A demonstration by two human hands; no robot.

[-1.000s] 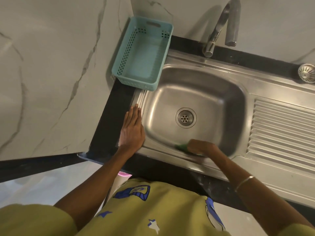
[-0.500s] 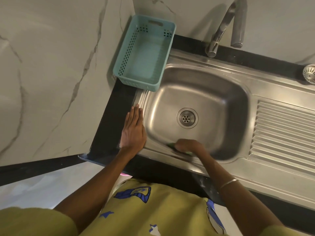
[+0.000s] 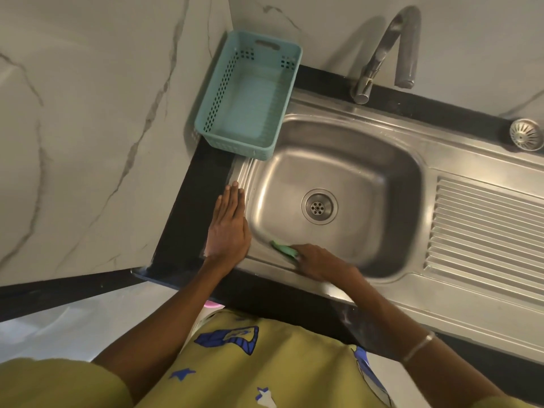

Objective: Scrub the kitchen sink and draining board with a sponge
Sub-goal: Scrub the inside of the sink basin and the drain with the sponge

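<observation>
While my left hand (image 3: 228, 231) lies flat with straight fingers on the black stone counter (image 3: 188, 219) to steady me, my right hand (image 3: 319, 262) grips the small green sponge (image 3: 283, 249) against the near wall of the stainless steel sink (image 3: 368, 160), where it can scrub.

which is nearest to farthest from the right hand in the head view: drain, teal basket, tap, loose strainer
From the right hand, which holds the sponge:
1. Drain, in the basin floor just beyond the hand.
2. Teal basket, back left corner.
3. Tap, at the back wall.
4. Loose strainer, far back right.
</observation>
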